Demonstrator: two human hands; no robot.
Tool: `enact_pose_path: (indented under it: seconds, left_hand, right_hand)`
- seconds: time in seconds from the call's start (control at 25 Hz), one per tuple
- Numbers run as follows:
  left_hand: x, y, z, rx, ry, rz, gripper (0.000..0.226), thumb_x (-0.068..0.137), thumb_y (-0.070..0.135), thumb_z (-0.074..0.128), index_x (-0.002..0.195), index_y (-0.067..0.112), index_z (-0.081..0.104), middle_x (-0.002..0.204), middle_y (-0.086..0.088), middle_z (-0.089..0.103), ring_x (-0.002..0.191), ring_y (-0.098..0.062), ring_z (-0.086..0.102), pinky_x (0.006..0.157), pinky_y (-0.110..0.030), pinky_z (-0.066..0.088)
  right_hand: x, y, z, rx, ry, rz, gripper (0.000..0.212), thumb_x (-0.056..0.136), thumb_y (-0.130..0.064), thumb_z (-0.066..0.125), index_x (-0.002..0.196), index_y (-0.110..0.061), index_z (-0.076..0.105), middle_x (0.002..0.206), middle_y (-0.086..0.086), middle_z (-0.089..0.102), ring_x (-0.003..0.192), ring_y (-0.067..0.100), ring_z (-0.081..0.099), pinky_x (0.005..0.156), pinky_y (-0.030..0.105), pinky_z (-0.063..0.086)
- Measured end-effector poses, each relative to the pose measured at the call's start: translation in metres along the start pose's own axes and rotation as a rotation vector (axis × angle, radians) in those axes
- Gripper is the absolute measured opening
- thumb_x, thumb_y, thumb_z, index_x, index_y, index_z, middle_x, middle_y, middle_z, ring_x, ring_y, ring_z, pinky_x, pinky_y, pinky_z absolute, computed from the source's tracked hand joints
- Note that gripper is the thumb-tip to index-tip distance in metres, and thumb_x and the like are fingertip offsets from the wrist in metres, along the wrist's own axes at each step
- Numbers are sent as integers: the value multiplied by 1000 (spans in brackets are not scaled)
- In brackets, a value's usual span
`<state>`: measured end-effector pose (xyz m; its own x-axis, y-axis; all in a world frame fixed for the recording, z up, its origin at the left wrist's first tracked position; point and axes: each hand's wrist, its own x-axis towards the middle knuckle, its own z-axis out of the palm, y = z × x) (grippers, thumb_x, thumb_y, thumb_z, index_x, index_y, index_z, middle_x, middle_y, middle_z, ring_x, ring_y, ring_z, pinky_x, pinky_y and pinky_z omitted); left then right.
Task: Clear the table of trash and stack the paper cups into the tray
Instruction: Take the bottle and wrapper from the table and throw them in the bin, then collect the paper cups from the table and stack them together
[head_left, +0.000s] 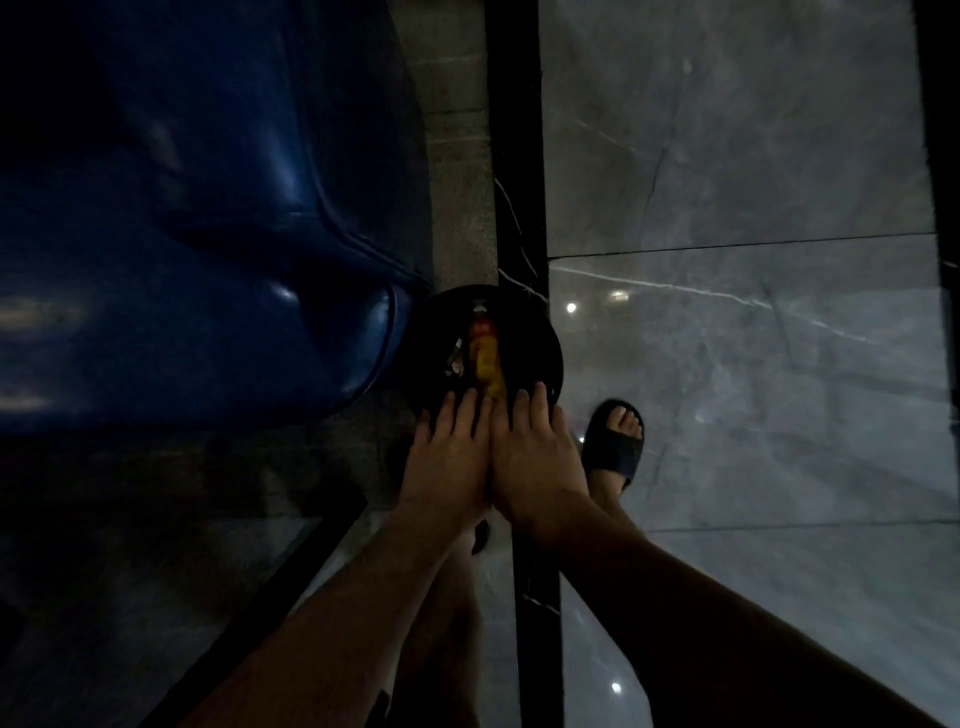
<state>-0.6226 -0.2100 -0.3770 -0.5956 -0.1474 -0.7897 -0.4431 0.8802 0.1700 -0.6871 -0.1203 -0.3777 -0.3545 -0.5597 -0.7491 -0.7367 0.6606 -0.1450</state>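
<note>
A round black bin (548, 340) stands on the floor below me, beside a blue sofa. Inside it lie a plastic bottle (485, 358) with a red label and yellow contents, and some pale scraps of trash (457, 358). My left hand (449, 457) and my right hand (535, 457) hover side by side over the bin's near rim, palms down, fingers spread and empty. The two hands touch along their inner edges. No paper cups or tray are in view.
The blue leather sofa (208, 234) fills the left. A black strip (514, 156) runs along the floor between rough stone and glossy grey tiles (753, 364). My foot in a dark sandal (615, 447) stands just right of the bin. The scene is dim.
</note>
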Motion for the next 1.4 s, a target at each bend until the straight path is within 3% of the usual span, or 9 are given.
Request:
enact_pose_path:
  seconds: [0.12,0.2,0.44,0.6,0.76,0.88,1.08,1.28,1.4]
  left_hand:
    - [-67,16,-23,43,-68,84,60,92,31,54,149,18,38,149,-9,42,138,-28,39,112,-43,35]
    - [-109,19,-33,98,-115,134,42,95,29,49,134,18,55,135,-10,54,125,-30,50,102,-40,40]
    - [-206,14,-62,-44,-319,32,46,89,44,56,126,16,57,123,-10,65,112,-32,63,87,-39,48]
    - [-241,6,-96,-337,-289,-62,14,89,46,54,94,33,59,116,-8,65,94,-25,60,79,-36,44]
    - [-266,-13,-139,-315,-69,-106,17,93,38,55,89,22,59,109,-11,69,85,-23,56,75,-32,46]
    - [-273,-22,-164,-273,27,-129,25,93,38,54,100,16,63,106,-7,68,82,-19,54,70,-30,40]
    - [-297,-32,-174,-242,115,-141,26,94,35,54,103,13,64,108,-10,69,99,-28,65,75,-28,39]
    - [-322,-49,-153,-433,-47,-142,35,89,43,52,87,11,66,99,-12,71,97,-27,67,82,-31,47]
    - [-326,-54,-139,-422,-165,-144,39,95,42,46,104,12,69,111,-12,71,109,-27,66,83,-28,46]
  right_hand:
    - [-75,4,-24,76,-50,13,61,97,-42,50,147,-11,34,144,21,42,136,40,34,103,48,37]
    - [-120,6,-36,145,-46,39,51,97,-43,48,138,-13,43,133,18,51,123,36,45,94,45,42]
    - [-229,24,-70,386,-189,227,52,94,-41,47,138,-12,44,126,20,59,114,38,58,82,40,46]
    - [-287,40,-103,370,-253,125,52,95,-42,45,140,-15,46,121,20,63,106,37,62,74,36,42]
    - [-328,64,-147,350,-90,126,44,98,-43,46,127,-11,57,121,20,63,108,36,62,86,40,51]
    - [-341,91,-171,418,93,212,45,99,-44,49,129,-12,59,123,19,62,111,34,61,89,39,50]
    - [-369,113,-168,733,368,435,37,97,-37,59,125,-14,64,117,12,69,107,28,66,87,32,48]
    - [-390,93,-130,899,100,634,32,100,-34,56,119,-12,68,119,14,71,112,30,65,89,30,46]
    - [-388,84,-137,921,92,663,33,102,-32,52,120,-11,69,123,16,69,116,32,62,92,33,46]
